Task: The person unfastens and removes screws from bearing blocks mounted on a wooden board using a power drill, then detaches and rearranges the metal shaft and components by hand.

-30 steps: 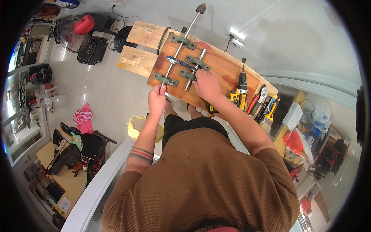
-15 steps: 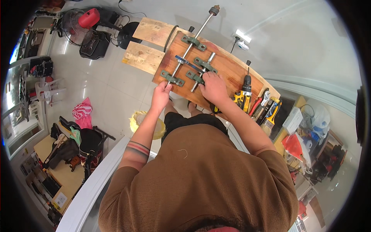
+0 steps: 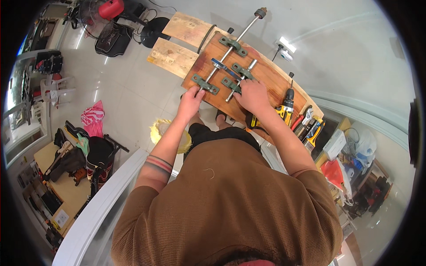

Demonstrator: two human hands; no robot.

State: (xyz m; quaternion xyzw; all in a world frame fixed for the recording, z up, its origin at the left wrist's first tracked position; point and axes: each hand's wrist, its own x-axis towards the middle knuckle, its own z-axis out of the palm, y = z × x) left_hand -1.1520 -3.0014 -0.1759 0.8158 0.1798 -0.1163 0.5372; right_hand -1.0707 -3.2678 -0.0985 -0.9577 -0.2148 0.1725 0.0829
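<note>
A long steel shaft (image 3: 243,34) runs through two green pillow block bearings (image 3: 205,84) on a brown wooden board (image 3: 202,66), a drill chuck (image 3: 260,13) at its far end. My left hand (image 3: 191,104) pinches the shaft's near end. Beside it, a shorter shaft (image 3: 251,65) passes through two more green bearings (image 3: 242,71). A blue belt (image 3: 225,68) links the shafts. My right hand (image 3: 254,96) is closed over the short shaft, between its bearings; the fingertips are partly hidden, so what they grip cannot be made out.
On the board's right lie a yellow-black cordless drill (image 3: 287,106), an adjustable wrench (image 3: 307,113) and several hand tools. Two pale planks (image 3: 173,57) jut out leftward. A yellow-rimmed bin (image 3: 158,131) stands below my left forearm. A fan (image 3: 111,9) stands at the far left.
The whole view has shifted, so the board and tools sit slightly further right. Both hands stay at the same shafts, with little visible movement against the board.
</note>
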